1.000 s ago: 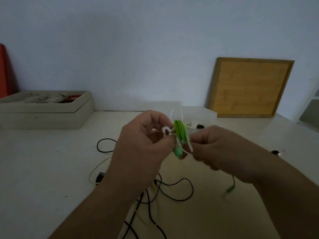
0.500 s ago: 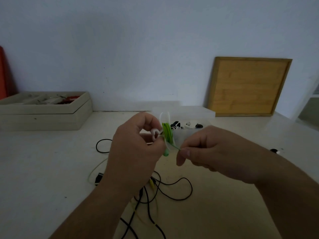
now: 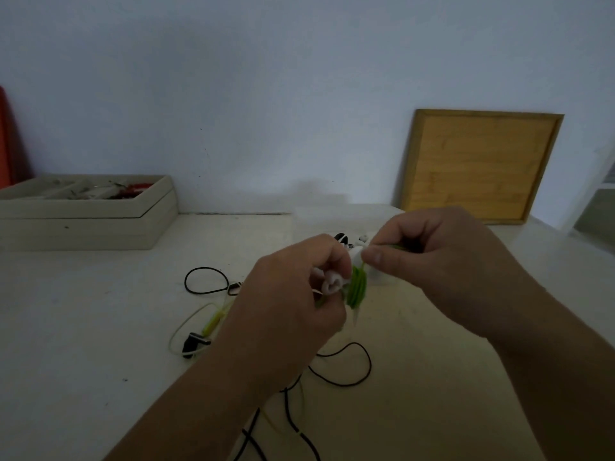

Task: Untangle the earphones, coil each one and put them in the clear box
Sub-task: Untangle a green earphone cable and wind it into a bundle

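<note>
Green earphone coil (image 3: 357, 289) pinched by left hand (image 3: 293, 294) and right hand (image 3: 442, 267), partly masking clear box (image 3: 319, 224).

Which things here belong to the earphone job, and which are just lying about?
Job: green earphone, partly coiled, gripped by the left hand, its cable pinched by the right hand; clear box; black earphones and yellow earphone on the table.
Lying about: beige tray of oddments; wooden board against the wall; red object at the left edge.

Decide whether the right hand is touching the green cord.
Touching. The head view shows the right hand pinching the green cord between thumb and forefinger, just above the coil.
</note>
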Motion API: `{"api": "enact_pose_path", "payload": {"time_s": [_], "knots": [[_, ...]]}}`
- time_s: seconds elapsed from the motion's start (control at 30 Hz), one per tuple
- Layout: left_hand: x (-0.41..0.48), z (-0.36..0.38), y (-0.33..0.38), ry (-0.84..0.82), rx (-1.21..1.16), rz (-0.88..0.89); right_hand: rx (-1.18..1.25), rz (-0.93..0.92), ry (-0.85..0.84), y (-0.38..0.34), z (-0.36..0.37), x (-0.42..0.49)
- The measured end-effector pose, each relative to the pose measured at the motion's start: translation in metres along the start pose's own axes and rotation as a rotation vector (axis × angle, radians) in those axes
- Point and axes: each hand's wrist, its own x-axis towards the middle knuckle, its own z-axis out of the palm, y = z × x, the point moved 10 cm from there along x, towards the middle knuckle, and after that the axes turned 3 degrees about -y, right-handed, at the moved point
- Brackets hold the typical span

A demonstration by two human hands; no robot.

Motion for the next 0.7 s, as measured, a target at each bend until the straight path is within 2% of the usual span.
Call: {"api": "enact_pose_path", "payload": {"time_s": [0.1, 0.2, 0.27, 0.4, 0.47, 0.6, 0.7], "knots": [[0.0, 0.002, -0.002, -0.035, -0.056, -0.021, 0.016, 0.004, 0.112, 0.002, -0.011, 0.0], [-0.001, 0.005, -0.001, -0.069, -0.112, -0.023, 0.03, 0.026, 0.134, 0.005, -0.014, 0.0], [-0.001, 0.006, 0.003, -0.087, -0.17, -0.023, 0.107, 0.072, 0.093, 0.011, -0.01, 0.0], [-0.001, 0.008, 0.008, -0.112, -0.343, -0.026, 0.463, 0.237, -0.013, 0.035, 0.006, -0.001], [0.0, 0.006, 0.009, -0.098, -0.434, -0.021, 0.517, 0.285, -0.093, 0.04, 0.018, -0.001], [0.001, -0.009, -0.008, 0.083, -0.549, -0.077, 0.518, 0.317, -0.217, 0.038, 0.044, -0.003], [0.0, -0.022, -0.024, 0.237, -0.524, -0.131, 0.394, 0.295, -0.328, 0.029, 0.06, -0.006]]}}
